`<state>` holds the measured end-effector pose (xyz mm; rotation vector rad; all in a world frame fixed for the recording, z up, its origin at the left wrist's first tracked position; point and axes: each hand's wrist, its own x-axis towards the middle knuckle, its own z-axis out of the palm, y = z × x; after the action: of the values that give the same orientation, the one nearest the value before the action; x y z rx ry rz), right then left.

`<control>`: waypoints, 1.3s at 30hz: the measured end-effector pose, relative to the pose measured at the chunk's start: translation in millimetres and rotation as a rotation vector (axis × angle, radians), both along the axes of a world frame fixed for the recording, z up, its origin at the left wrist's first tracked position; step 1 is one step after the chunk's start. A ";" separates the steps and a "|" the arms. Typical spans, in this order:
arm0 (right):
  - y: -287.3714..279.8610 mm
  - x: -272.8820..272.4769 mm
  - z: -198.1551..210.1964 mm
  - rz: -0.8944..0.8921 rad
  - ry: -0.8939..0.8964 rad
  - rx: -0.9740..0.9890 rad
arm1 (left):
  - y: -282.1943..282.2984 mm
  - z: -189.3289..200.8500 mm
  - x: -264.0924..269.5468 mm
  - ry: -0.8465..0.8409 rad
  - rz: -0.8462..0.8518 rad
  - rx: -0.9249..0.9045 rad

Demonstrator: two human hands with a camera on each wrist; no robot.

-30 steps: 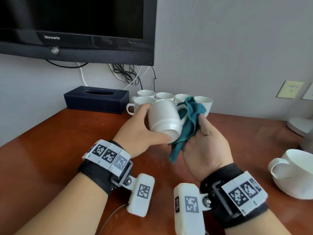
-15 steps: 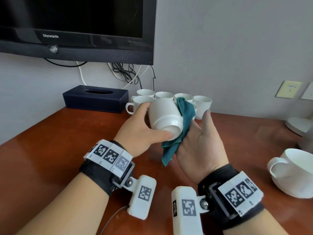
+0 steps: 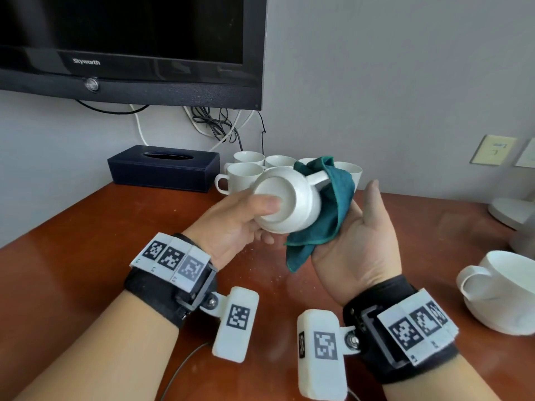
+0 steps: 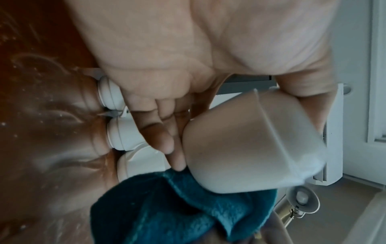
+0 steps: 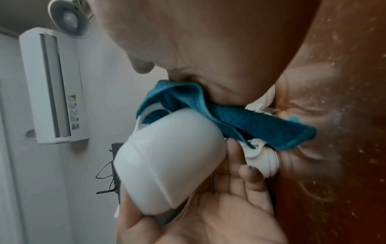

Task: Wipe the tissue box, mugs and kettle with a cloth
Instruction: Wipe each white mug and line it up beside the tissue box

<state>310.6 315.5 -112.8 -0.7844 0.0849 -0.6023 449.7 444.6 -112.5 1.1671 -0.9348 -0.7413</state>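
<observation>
Left hand [image 3: 231,224] is gripping tipped mug [image 3: 285,204] base-out, exposing its side to the cloth [image 3: 327,215] lying draped on flat-open right hand [image 3: 359,244].

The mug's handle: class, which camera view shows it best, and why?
The head view. There the handle juts clear of the mug, with the cloth draped behind it. The right wrist view shows the handle partly wrapped in cloth. In the left wrist view only the mug's body shows; the handle is hidden.

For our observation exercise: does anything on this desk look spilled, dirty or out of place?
Pale specks and smears dust the wooden desk beneath the hands, clearer in both wrist views. Nothing else stands out: the mugs at the back stand upright.
</observation>
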 end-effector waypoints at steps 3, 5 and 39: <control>1.7 -0.8 2.7 0.022 0.003 0.022 | -2.4 -3.6 0.2 0.020 -0.073 0.024; 2.0 -0.4 3.3 0.024 0.014 0.034 | -3.3 -5.7 -0.3 0.010 -0.106 0.040; -3.3 -1.9 -5.1 0.091 0.329 -0.048 | -13.2 -5.5 -9.0 0.225 0.124 -0.024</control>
<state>308.7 312.2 -117.9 -0.9239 0.3358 -0.3864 440.7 431.4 -118.0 1.0849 -0.6763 -0.7420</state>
